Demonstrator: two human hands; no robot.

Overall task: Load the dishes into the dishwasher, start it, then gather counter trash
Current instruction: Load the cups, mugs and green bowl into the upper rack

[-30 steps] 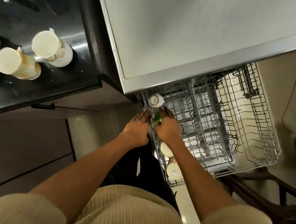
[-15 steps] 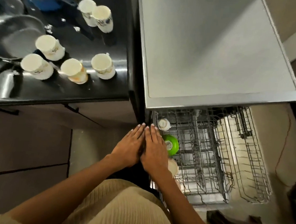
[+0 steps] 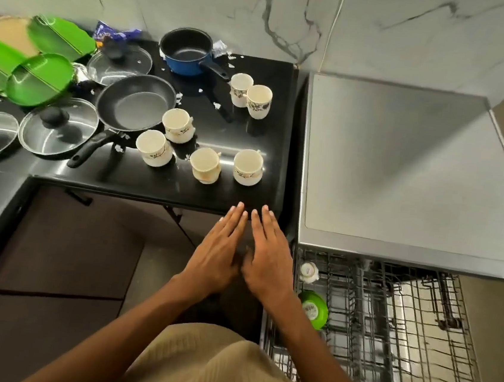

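**Empty hands aimed at the nearest cups**

The nearest cup (image 3: 248, 167) stands upright near the front edge of the black counter (image 3: 157, 190), straight ahead of both sets of fingertips and well clear of them. A second cup (image 3: 205, 164) sits just to its left, two more cups (image 3: 154, 148) (image 3: 178, 125) farther left and back, and a touching pair (image 3: 250, 95) behind. All are pale, glossy and roughly cylindrical, mouths up, with printed motifs; they look like hard glazed ware, likely slippery.

The left hand (image 3: 218, 249) and right hand (image 3: 267, 254) float side by side below the counter edge, palms down, fingers straight and held close together, gripping nothing. The right hand seems slightly better lined up with the nearest cup, the left with its neighbour.

Beyond the cups lie a matte black frying pan (image 3: 135, 102), a blue saucepan (image 3: 187, 51), glass lids (image 3: 58, 127) and green plates (image 3: 38, 78). Right of the nearest cup, the wire dishwasher rack (image 3: 385, 329) is pulled out, holding a green bowl (image 3: 313, 309) and a small white cup (image 3: 309, 271).
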